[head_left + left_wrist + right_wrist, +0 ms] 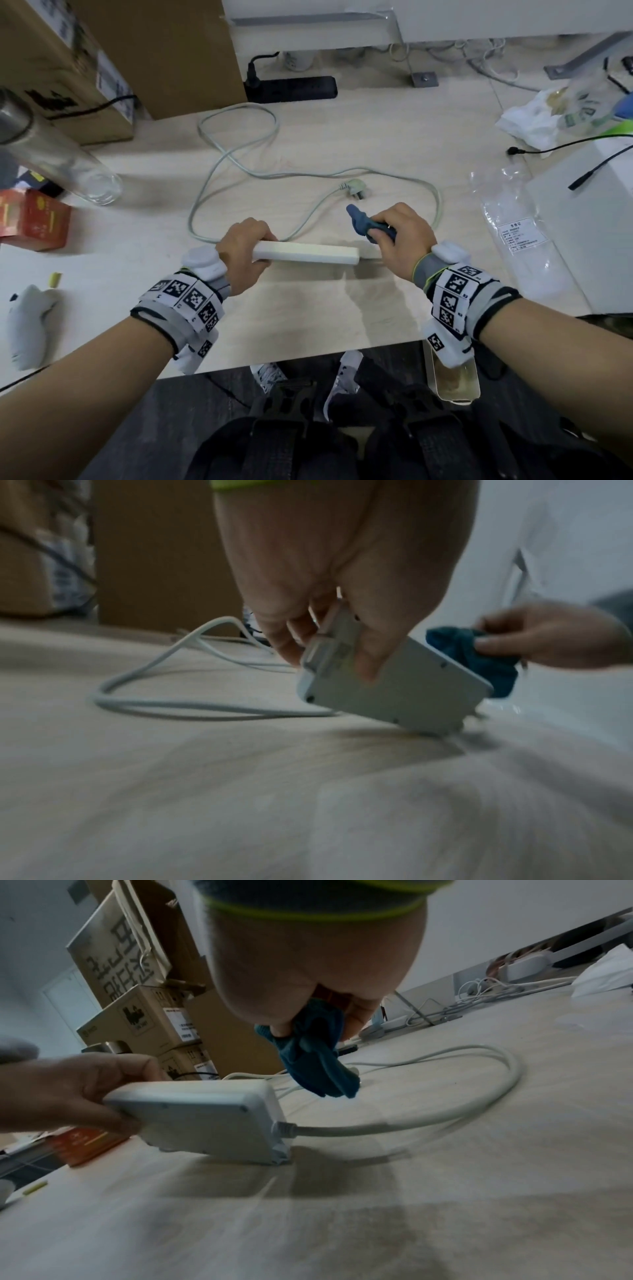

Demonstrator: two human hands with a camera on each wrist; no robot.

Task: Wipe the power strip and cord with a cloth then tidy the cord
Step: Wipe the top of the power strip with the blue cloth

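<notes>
My left hand (245,245) grips one end of the white power strip (308,253), tilted on edge with a corner touching the table. In the left wrist view the fingers (371,656) wrap the power strip (397,693) from above. My right hand (399,236) pinches a bunched blue cloth (363,221) just beyond the strip's right end, apart from it. The right wrist view shows the cloth (315,1064) hanging above the power strip (205,1118). The pale cord (239,164) loops loosely over the table and ends in a plug (354,192).
Cardboard boxes (85,68) stand at the back left with a black power strip (291,89) beside them. A clear glass cylinder (68,161) and a red box (32,219) lie left. Plastic bags (513,236), a white box (589,219) and black cables sit on the right.
</notes>
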